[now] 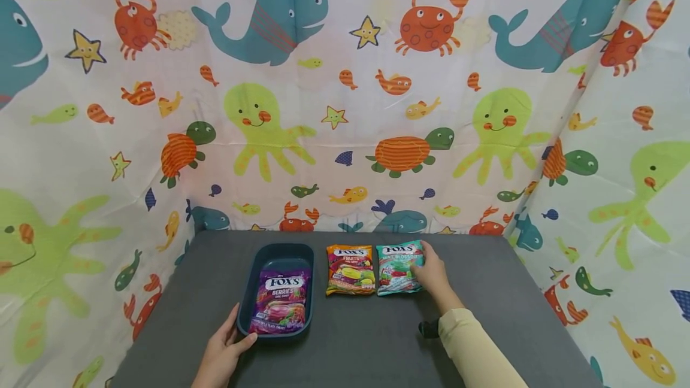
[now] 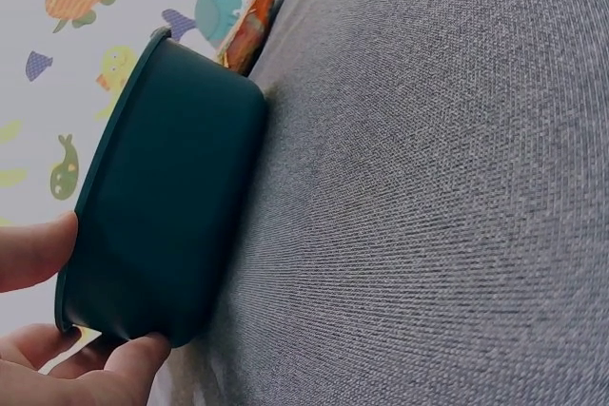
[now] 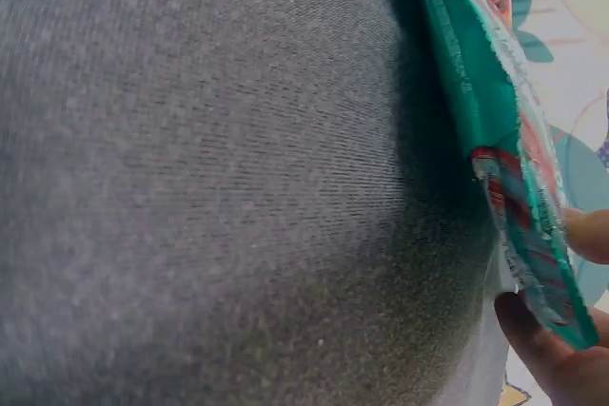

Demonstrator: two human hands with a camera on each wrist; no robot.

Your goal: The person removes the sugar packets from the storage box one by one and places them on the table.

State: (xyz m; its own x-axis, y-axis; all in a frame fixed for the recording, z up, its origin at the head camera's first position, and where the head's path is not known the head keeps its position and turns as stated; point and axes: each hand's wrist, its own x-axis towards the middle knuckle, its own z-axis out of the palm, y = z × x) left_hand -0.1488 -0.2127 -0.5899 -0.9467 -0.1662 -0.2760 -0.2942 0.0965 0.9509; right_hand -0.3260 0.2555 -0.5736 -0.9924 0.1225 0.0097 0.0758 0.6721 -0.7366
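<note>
Three Fox's candy bags on the grey table (image 1: 485, 292): purple Berries bag (image 1: 281, 304) lying in the one dark blue tray (image 1: 253, 280), orange Fruits bag (image 1: 351, 269) just beside the tray, teal Mint Blossom bag (image 1: 396, 268) touching the orange one. Left hand (image 1: 223, 349) grips the tray's near left corner, thumb on the rim. Right hand (image 1: 431, 271) pinches the mint bag's right edge, lifting it off the cloth. Sea-creature curtain (image 1: 345, 106) walls three sides.
</note>
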